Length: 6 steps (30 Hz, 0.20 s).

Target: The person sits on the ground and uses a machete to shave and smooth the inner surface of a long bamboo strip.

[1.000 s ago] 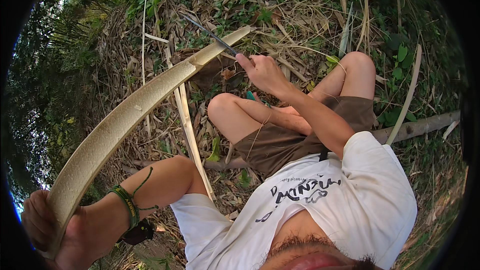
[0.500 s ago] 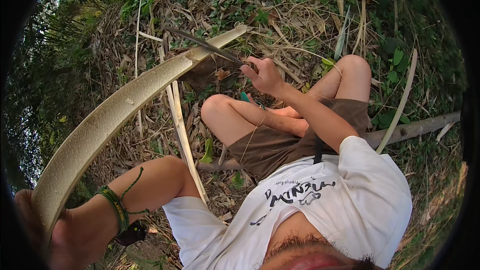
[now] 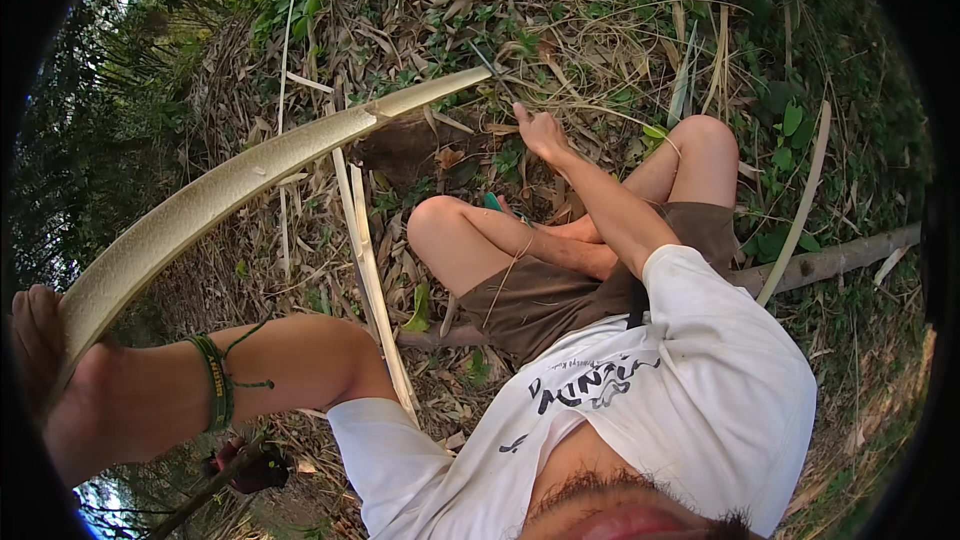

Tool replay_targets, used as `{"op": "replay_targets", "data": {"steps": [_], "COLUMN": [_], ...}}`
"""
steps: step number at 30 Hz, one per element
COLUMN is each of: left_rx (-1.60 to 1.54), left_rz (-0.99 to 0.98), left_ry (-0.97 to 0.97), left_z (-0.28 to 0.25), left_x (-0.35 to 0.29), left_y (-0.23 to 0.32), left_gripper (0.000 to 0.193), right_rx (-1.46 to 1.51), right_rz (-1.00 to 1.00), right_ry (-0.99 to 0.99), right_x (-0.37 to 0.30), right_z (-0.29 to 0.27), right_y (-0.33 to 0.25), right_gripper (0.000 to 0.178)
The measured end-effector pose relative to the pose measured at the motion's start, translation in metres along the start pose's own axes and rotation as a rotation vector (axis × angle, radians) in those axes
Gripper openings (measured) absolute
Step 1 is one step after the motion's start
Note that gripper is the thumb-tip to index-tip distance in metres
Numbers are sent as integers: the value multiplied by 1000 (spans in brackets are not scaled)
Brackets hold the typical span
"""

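My left hand (image 3: 50, 360), at the far left, is wrapped around the near end of a long split bamboo strip (image 3: 250, 168), its pale inner face turned up. The strip slants up and right across the view, with a small notch or raised chip partway along it. My right hand (image 3: 543, 132) grips a dark-bladed knife (image 3: 494, 72) beyond my knees. The blade crosses at the strip's narrow far tip; I cannot tell whether it touches. The knife's handle is mostly hidden in the fist.
I sit cross-legged on ground covered with dry leaves and green plants. A brown stump-like block (image 3: 405, 150) lies under the strip. Narrow split bamboo pieces (image 3: 366, 260) lie beside my left leg. A pole (image 3: 850, 258) and a curved strip (image 3: 800, 210) are at my right.
My right hand has moved slightly away and right, bringing the knife from across the strip to its far tip. My left hand has risen a little, still holding the strip.
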State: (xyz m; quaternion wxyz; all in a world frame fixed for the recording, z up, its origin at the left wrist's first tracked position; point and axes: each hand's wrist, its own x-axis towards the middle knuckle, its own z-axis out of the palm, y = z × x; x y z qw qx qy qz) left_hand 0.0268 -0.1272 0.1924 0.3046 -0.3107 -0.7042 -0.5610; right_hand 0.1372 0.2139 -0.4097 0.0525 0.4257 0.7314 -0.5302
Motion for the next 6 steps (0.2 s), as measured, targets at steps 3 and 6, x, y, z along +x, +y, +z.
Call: {"op": "replay_targets", "data": {"steps": [3, 6], "left_rx": [-22, 791], "left_rz": [109, 638], "left_ry": [-103, -523], "left_z": [8, -32], "left_x": [-11, -14], "left_y": [0, -11], "left_gripper": [32, 35], "right_rx": [1, 107], "right_rz": [-13, -400], "right_ry": [-29, -77], "right_x": [18, -72], "right_z": [-15, -22], "right_y": [-6, -65], "right_gripper": [72, 73]}}
